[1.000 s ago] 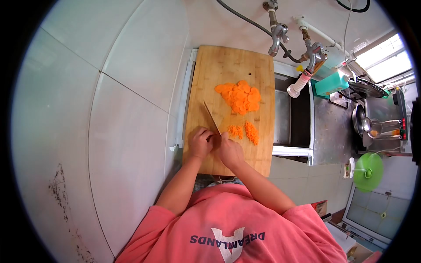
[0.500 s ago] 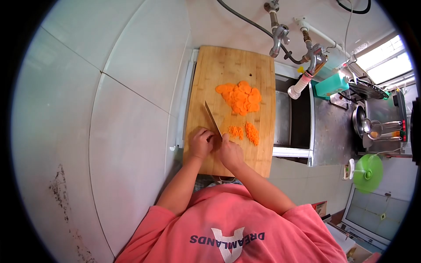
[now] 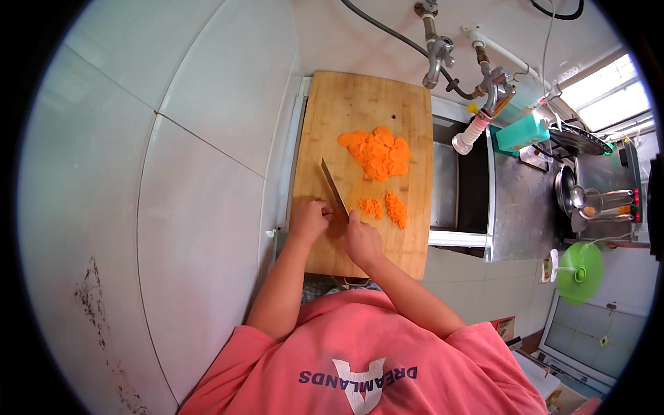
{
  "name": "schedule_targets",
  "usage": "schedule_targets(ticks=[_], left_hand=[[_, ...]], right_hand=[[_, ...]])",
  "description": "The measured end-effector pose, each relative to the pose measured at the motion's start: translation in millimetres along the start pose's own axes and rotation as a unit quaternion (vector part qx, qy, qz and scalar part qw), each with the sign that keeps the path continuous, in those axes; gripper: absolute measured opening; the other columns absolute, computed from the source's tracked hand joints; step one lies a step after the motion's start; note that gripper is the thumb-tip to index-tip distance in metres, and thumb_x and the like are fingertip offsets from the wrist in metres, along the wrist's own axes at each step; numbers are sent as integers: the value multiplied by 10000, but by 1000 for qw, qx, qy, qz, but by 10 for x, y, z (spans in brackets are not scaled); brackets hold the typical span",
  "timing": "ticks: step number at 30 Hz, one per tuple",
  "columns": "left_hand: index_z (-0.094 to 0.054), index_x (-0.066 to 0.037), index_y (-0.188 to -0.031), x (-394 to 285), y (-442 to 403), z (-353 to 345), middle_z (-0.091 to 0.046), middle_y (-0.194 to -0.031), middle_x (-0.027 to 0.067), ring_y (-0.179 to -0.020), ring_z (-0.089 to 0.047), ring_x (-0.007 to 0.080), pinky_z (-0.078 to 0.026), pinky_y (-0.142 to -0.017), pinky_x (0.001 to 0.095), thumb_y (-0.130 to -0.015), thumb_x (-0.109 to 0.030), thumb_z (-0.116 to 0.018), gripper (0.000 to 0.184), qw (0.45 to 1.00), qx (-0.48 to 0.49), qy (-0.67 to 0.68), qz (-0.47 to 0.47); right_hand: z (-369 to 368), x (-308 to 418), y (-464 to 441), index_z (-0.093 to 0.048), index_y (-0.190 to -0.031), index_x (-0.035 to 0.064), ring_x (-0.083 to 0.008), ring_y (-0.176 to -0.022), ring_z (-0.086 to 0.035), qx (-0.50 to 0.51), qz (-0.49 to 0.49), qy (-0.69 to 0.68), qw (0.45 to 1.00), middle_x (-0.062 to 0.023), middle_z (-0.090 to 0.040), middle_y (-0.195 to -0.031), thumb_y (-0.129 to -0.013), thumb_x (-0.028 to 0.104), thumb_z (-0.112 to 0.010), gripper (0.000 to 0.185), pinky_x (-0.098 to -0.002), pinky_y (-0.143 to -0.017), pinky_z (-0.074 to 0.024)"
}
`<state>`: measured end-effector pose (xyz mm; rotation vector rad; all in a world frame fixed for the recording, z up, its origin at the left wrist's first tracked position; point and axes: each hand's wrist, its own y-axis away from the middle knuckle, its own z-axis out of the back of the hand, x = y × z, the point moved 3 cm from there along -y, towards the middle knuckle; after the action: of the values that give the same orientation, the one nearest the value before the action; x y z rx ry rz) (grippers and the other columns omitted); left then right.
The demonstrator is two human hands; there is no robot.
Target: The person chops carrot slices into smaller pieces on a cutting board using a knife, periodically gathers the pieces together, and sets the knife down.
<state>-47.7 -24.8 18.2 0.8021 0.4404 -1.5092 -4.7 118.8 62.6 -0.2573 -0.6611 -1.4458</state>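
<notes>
My right hand is closed around the handle of a kitchen knife, whose blade points away and to the left over the wooden cutting board. To the left of the blade is my left hand, its fingers curled in and pressed together near the board's left edge. Whatever those fingers may hold is hidden. Thin round carrot slices lie in an overlapping heap beyond the knife. Right of the blade are two small piles of finely chopped carrot, a smaller pile and a larger pile.
A sink adjoins the board's right side, with a faucet and its white spout extension above. Farther right are a teal bottle, a pan and a green fan. A tiled wall stands close on the left.
My left hand has shifted slightly left, away from the knife blade. The knife and my right hand have stayed nearly in place, and the carrot piles look the same.
</notes>
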Motion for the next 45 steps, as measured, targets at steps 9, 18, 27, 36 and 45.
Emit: schedule_targets(ticks=[9, 18, 27, 36, 45], left_hand=[[-686, -25, -796, -189, 42, -32, -652, -775, 161, -706, -643, 307, -509, -636, 377, -704, -96, -716, 120, 996, -52, -65, -21], [-685, -23, -822, -29, 29, -80, -672, -776, 137, -687, -655, 259, -518, -632, 345, -722, -77, -710, 116, 996, -72, 41, 31], [-681, -24, -805, -5, 30, -83, -677, -750, 110, -668, -657, 219, -517, -626, 316, -733, -74, -710, 92, 995, -86, 53, 22], [-678, -37, -803, 18, 33, -63, -682, -746, 104, -667, -660, 206, -513, -626, 310, -746, -84, -704, 78, 994, -72, 60, 54], [-670, -26, -782, 35, 29, -64, -670, -768, 125, -698, -659, 262, -519, -642, 342, -720, -51, -690, 71, 990, -76, 99, 62]], right_hand=[[44, -23, 22, -396, -950, -5, -441, -639, -599, -21, -35, -13, 999, -261, -598, -659, -817, 97, -525, 211, -523, -567, -470], [72, 26, 0, -394, -935, 1, -435, -612, -597, -24, 2, -1, 1000, -255, -590, -636, -785, 66, -527, 210, -521, -558, -467], [19, -13, -8, -401, -934, 6, -434, -621, -598, -26, -17, 10, 999, -246, -596, -646, -747, 54, -532, 234, -513, -569, -474], [51, 15, 26, -401, -940, 7, -434, -619, -597, -21, -11, 13, 1000, -246, -594, -641, -768, 54, -513, 211, -517, -569, -473], [-41, -26, 43, -401, -941, 9, -440, -652, -599, 1, -21, 24, 1000, -243, -607, -681, -743, 74, -558, 260, -515, -582, -473]])
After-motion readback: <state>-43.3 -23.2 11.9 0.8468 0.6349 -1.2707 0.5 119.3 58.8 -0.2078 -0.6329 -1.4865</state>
